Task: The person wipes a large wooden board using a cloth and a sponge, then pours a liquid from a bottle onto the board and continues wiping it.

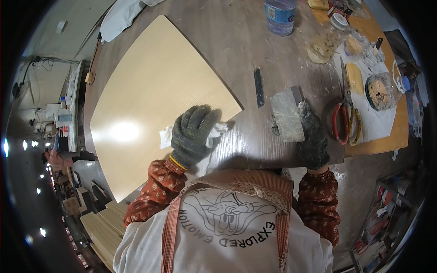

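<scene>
A large pale wood-grain panel [154, 91] with curved edges lies on the table, a bright glare on its left part. My left hand [193, 134], in a dark knit glove with a yellow cuff, presses a crumpled white cloth [217, 131] at the panel's lower right edge; its fingers are bent over the cloth. In my right hand [314, 136], also gloved, is a flat, scuffed grey rectangular piece [287, 116], held above the table near its front edge. Dark glove tips show on both sides of it. A thin black strip [259, 87] lies just beyond.
Right of my right hand lie scissors [347, 119] with red and yellow handles. Beyond are clear jars [381, 92], a yellow block [354, 78] and white paper [382, 123]. A water bottle [280, 17] stands at the back. Stacked boards [109, 232] are at lower left.
</scene>
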Demonstrator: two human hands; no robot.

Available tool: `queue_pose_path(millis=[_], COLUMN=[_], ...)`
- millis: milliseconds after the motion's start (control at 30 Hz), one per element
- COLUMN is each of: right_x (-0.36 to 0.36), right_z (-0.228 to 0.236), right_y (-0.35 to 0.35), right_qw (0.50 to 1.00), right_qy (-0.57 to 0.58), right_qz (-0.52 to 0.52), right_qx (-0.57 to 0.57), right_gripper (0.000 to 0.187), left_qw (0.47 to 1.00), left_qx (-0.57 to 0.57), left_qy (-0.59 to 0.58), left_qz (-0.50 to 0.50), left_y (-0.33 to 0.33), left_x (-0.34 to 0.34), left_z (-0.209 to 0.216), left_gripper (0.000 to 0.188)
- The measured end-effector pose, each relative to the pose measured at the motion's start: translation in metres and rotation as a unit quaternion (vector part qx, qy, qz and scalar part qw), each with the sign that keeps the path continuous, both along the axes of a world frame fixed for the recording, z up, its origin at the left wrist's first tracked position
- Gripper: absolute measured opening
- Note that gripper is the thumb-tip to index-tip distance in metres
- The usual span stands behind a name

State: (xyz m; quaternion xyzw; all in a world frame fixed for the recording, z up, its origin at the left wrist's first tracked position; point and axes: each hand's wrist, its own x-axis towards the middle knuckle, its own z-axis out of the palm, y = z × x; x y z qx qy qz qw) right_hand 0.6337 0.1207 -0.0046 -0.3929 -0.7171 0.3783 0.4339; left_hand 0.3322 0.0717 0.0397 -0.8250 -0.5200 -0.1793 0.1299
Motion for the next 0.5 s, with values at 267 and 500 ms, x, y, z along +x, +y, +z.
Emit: queue_pose_path(millis=[267,500], right_x=[0.004,0.007], right_z=[-0.021,0.025], right_y=[0.01,0.021], right_qw=[1.0,0.99], right_qy=[-0.001,-0.117], right_qz=[0.012,-0.052], right_qx=[0.028,0.066], right_gripper=[0.037,0.039], left_qw=[0.997,0.98], left_qx=[0.036,-0.063], left_qy=[0.02,0.085], left_qz=[0.063,0.167], left_y=[-0.046,-0.13], left_x=[-0.036,-0.1], left_z=[-0.005,0.004], left_gripper=[0.041,0.045])
